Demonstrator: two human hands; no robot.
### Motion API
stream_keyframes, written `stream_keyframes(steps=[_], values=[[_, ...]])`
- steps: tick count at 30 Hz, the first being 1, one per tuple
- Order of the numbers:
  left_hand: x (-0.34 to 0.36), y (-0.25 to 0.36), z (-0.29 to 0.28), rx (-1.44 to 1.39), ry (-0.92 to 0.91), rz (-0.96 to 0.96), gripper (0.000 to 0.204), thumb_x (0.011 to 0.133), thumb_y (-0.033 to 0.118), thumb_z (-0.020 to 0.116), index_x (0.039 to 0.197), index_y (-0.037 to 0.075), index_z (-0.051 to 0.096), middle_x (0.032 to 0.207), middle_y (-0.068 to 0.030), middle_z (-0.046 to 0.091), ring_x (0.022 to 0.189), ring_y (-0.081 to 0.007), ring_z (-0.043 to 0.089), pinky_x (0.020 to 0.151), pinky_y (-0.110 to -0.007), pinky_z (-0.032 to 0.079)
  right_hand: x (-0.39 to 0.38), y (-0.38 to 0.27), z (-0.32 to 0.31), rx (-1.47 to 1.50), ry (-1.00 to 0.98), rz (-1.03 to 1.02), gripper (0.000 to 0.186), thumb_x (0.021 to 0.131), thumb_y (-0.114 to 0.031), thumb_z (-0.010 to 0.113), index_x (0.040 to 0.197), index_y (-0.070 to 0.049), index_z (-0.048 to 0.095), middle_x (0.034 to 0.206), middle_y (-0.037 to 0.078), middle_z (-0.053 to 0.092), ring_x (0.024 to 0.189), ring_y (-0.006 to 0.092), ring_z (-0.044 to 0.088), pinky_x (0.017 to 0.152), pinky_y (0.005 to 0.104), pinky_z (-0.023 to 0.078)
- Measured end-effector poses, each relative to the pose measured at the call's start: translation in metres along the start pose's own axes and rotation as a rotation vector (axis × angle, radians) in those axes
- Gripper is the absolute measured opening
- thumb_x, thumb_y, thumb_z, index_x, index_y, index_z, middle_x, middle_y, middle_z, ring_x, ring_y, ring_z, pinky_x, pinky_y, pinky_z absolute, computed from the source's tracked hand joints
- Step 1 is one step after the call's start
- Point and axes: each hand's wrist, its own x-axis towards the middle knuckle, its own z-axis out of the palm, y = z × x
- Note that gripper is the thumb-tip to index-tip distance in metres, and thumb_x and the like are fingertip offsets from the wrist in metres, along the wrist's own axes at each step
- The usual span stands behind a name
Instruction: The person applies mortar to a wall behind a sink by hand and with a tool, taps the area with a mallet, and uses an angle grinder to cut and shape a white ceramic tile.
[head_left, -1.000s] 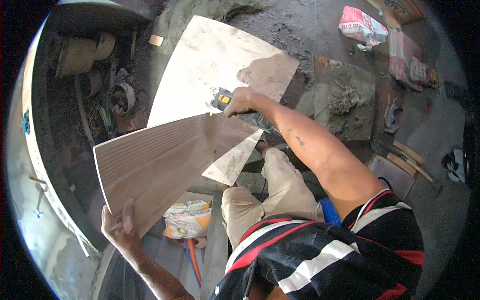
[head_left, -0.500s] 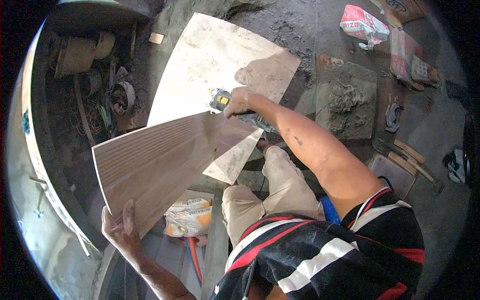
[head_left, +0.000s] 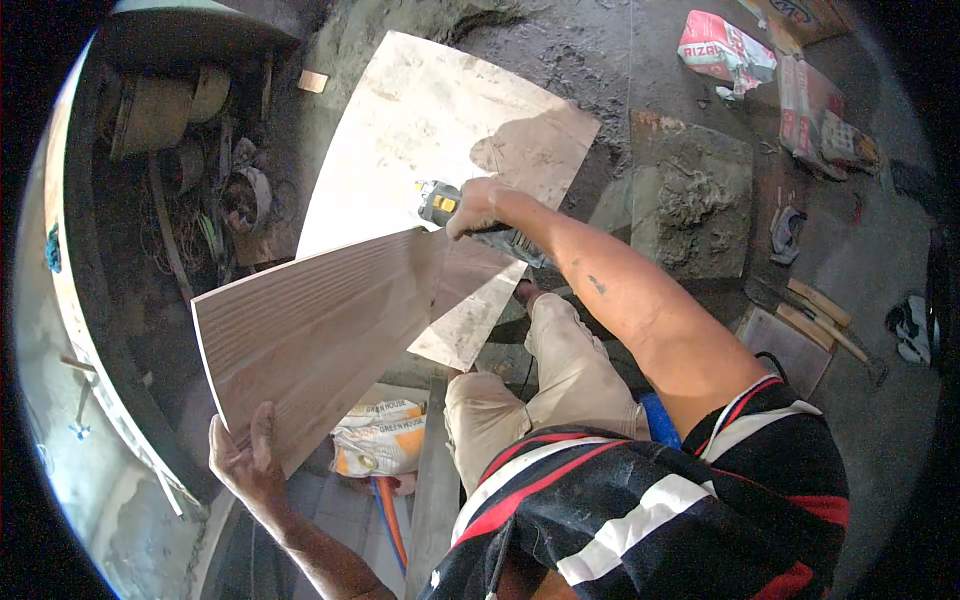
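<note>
My left hand (head_left: pixel 250 462) grips the near-left corner of a brown plank-like tile (head_left: pixel 320 335) with a wood-grain face and a thin pale edge. The tile is tilted, its far end close to my right hand (head_left: pixel 478 205). My right hand is closed round a black-and-yellow power tool (head_left: pixel 438 202), perhaps an angle grinder. The tool is at the tile's far edge; its working end is lost in glare, so I cannot tell whether it touches. Behind them lies a large pale dusty board (head_left: pixel 420 90), partly in bright light and partly in shadow.
A white-and-orange bag (head_left: pixel 380 440) lies near my knees. To the right are a mortar-smeared square board (head_left: pixel 690 195) and a hammer (head_left: pixel 835 335) beside wood pieces. Red-and-white bags (head_left: pixel 725 45) lie at the far right. Buckets (head_left: pixel 150 115) and coiled wire stand at the left.
The tile's near-left end and my left hand have shifted slightly right and toward me. My right hand and the power tool have hardly moved.
</note>
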Motion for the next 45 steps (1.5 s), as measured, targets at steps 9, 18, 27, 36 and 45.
stream_keyframes(steps=[9, 18, 27, 36, 45], values=[[-0.002, 0.006, 0.005, -0.044, 0.021, 0.008, 0.019, 0.092, 0.007, 0.078, 0.104, -0.004, 0.067, 0.092, -0.0093, 0.072, 0.085, -0.0138, 0.068, 0.078, -0.029, 0.054, 0.001, 0.006, 0.000, 0.050, -0.008, 0.023, 0.069, 0.057, -0.052, 0.079, 0.099, 0.002, 0.078, 0.099, 0.022, 0.076, 0.089, 0.0330, 0.074, 0.080, 0.0412, 0.059], [0.002, 0.003, 0.002, 0.028, 0.006, 0.000, 0.024, 0.092, 0.009, 0.078, 0.110, -0.003, 0.068, 0.098, -0.0098, 0.073, 0.085, -0.0160, 0.067, 0.081, -0.031, 0.053, 0.015, 0.009, 0.008, 0.014, -0.033, 0.012, 0.069, 0.056, -0.049, 0.083, 0.104, 0.001, 0.078, 0.108, 0.022, 0.076, 0.095, 0.0307, 0.075, 0.083, 0.0401, 0.060], [0.014, -0.020, -0.006, 0.079, 0.020, 0.072, 0.025, 0.090, 0.016, 0.075, 0.104, -0.003, 0.067, 0.090, -0.0105, 0.071, 0.078, -0.0167, 0.062, 0.074, -0.033, 0.052, 0.007, 0.015, 0.005, 0.101, 0.023, 0.063, 0.070, 0.058, -0.050, 0.083, 0.106, 0.001, 0.078, 0.108, 0.021, 0.076, 0.096, 0.0314, 0.075, 0.083, 0.0383, 0.059], [0.216, -0.159, -0.014, 0.419, -0.029, 0.080, 0.048, 0.088, 0.041, 0.078, 0.098, -0.004, 0.066, 0.092, -0.0196, 0.074, 0.080, -0.0274, 0.070, 0.075, -0.037, 0.054, -0.018, 0.052, -0.006, 0.456, 0.255, 0.112, 0.058, 0.060, -0.047, 0.082, 0.090, 0.002, 0.078, 0.092, 0.019, 0.077, 0.083, 0.0293, 0.073, 0.077, 0.0360, 0.056], [0.401, -0.361, 0.067, 0.458, -0.368, 0.337, 0.028, 0.080, 0.025, 0.082, 0.103, 0.013, 0.072, 0.081, -0.0094, 0.054, 0.076, -0.0237, 0.063, 0.066, -0.038, 0.050, -0.047, 0.066, 0.054, 0.766, 0.454, 0.261, 0.046, 0.068, -0.031, 0.084, 0.101, -0.001, 0.074, 0.094, 0.007, 0.073, 0.081, 0.0195, 0.067, 0.075, 0.0336, 0.053]])
